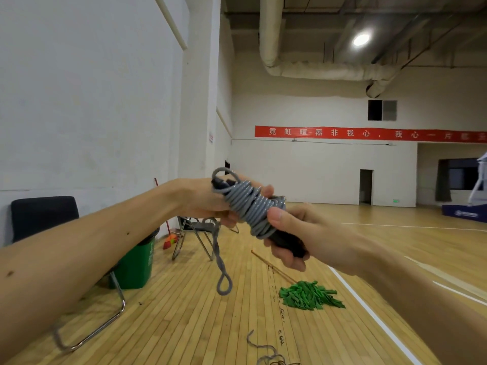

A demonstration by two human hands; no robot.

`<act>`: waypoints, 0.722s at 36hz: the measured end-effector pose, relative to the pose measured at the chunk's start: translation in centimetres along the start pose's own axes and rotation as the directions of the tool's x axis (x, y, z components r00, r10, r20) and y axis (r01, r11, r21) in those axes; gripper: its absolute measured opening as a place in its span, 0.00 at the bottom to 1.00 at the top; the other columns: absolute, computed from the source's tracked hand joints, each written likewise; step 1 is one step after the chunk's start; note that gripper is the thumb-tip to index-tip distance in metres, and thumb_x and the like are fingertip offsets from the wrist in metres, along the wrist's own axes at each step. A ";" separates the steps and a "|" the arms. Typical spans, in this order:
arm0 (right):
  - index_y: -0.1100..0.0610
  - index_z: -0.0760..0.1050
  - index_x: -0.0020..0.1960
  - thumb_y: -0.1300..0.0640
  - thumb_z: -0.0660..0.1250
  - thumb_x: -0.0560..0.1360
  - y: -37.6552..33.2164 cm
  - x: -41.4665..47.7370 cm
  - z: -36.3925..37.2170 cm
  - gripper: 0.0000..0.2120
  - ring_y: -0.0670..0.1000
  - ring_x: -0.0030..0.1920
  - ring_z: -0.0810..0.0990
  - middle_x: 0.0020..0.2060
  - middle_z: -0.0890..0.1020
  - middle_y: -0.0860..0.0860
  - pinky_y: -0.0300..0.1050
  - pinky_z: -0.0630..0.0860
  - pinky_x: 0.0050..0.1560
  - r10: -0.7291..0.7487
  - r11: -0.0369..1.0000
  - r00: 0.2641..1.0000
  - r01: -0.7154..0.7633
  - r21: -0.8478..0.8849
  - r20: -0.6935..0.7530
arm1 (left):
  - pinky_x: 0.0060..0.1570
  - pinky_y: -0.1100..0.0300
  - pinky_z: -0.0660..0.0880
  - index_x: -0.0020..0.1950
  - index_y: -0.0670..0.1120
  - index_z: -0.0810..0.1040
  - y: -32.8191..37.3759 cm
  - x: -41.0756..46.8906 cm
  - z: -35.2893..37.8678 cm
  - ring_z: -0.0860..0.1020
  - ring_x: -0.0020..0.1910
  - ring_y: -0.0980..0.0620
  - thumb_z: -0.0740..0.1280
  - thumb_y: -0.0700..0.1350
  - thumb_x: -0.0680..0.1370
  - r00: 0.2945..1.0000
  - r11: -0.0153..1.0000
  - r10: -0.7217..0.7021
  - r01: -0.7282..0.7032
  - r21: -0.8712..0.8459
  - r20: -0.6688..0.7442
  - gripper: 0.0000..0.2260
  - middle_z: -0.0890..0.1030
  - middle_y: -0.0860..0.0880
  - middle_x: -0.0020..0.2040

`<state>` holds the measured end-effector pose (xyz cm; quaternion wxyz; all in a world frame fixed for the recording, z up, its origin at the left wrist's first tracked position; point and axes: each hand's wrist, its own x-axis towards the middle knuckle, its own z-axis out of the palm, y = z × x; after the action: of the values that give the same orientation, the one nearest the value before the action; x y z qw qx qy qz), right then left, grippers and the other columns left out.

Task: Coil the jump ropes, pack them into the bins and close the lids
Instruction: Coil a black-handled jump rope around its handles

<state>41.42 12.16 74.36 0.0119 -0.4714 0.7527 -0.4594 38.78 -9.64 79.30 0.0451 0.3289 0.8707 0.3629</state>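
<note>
Head view, gymnasium. A grey jump rope (250, 206) is held in the air at chest height between both hands, above the wooden floor (184, 325). Its cord is wound in close turns round the pair of black handles (287, 242), which serve as the core of the bundle.

The left hand (208, 204) is clenched round the upper end of the bundle, where one small loop of cord stands up past the turns. The right hand (297, 233) grasps the lower end of the handles, with its thumb (276, 216) pressed flat on the outer turns, probably to stop them from slipping or springing loose.

A twisted tail (224, 284) of unwound cord hangs from under the left hand and ends in a loop clear of the floor. Winding therefore appears nearly but not fully complete; the tail has yet to be taken up or tucked in before packing.

A green bin (137, 264) stands on the floor near the wall, partly hidden by the left forearm. Whether it is one of the packing bins, and whether it has a lid, cannot be told. A green mop (308, 296) lies on the floor below the hands. A loose grey cord (266, 351) lies nearer the lower edge, possibly another rope awaiting coiling.
</note>
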 end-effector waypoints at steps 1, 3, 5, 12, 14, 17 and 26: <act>0.59 0.76 0.46 0.34 0.61 0.79 0.1 0.0 -0.1 0.27 0.48 0.27 0.72 0.30 0.76 0.52 0.35 0.68 0.29 0.001 1.000 0.999 -0.001 0.013 -0.034 | 0.30 0.64 0.70 0.47 0.40 0.72 0.1 -0.2 0.1 0.69 0.30 0.55 0.59 0.42 0.84 1.000 1.000 -0.012 0.012 -0.004 -0.005 0.08 0.74 0.49 0.34; 0.60 0.76 0.46 0.35 0.60 0.78 0.3 0.0 -0.4 0.27 0.48 0.28 0.72 0.31 0.76 0.51 0.36 0.68 0.30 0.022 0.999 0.994 -0.018 0.041 -0.104 | 0.31 0.65 0.69 0.44 0.42 0.72 0.4 -0.5 0.6 0.68 0.29 0.57 0.57 0.41 0.85 0.999 0.999 -0.033 0.032 -0.013 -0.006 0.11 0.73 0.54 0.30; 0.61 0.75 0.47 0.36 0.59 0.75 0.6 0.0 -0.6 0.26 0.48 0.28 0.72 0.31 0.76 0.52 0.36 0.69 0.30 0.052 0.997 0.986 -0.042 0.070 -0.158 | 0.32 0.65 0.69 0.42 0.45 0.72 0.5 -0.5 1.1 0.68 0.30 0.57 0.59 0.42 0.84 0.999 0.997 -0.035 0.034 -0.066 -0.012 0.11 0.72 0.53 0.31; 0.60 0.77 0.46 0.37 0.60 0.75 1.9 0.3 -0.6 0.25 0.49 0.29 0.71 0.31 0.75 0.52 0.37 0.68 0.30 0.075 0.992 0.956 -0.041 0.122 -0.284 | 0.48 0.53 0.79 0.56 0.46 0.81 -0.4 -0.4 2.1 0.69 0.32 0.54 0.63 0.42 0.83 0.996 0.955 -0.078 0.063 -0.289 -0.041 0.07 0.68 0.50 0.34; 0.56 0.80 0.45 0.38 0.60 0.76 2.0 0.4 -0.9 0.22 0.49 0.29 0.71 0.31 0.75 0.52 0.38 0.67 0.29 0.083 0.988 0.945 -0.036 0.152 -0.317 | 0.48 0.53 0.80 0.64 0.41 0.77 -0.8 -0.4 2.2 0.68 0.31 0.55 0.63 0.42 0.83 0.994 0.923 -0.100 0.079 -0.376 -0.038 0.12 0.67 0.51 0.34; 0.56 0.80 0.46 0.38 0.60 0.75 2.3 0.5 -0.7 0.22 0.49 0.29 0.71 0.31 0.75 0.52 0.37 0.67 0.29 0.098 0.986 0.933 -0.044 0.162 -0.345 | 0.29 0.64 0.73 0.64 0.40 0.77 -0.8 -0.3 2.8 0.65 0.30 0.56 0.62 0.44 0.84 0.991 0.903 -0.113 0.071 -0.423 -0.075 0.12 0.66 0.52 0.32; 0.62 0.79 0.52 0.37 0.60 0.76 4.3 1.3 -1.5 0.28 0.49 0.30 0.73 0.32 0.77 0.52 0.40 0.69 0.32 0.167 0.986 0.897 -0.141 0.092 -0.409 | 0.39 0.58 0.75 0.56 0.49 0.76 0.1 -0.2 5.3 0.75 0.38 0.56 0.59 0.52 0.85 0.952 0.927 -0.091 0.188 0.325 -0.292 0.09 0.77 0.52 0.42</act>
<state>37.07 12.84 72.76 -0.0979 -0.3014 0.7587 -0.5692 40.63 -6.51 75.43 -0.1079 0.2154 0.9404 0.2401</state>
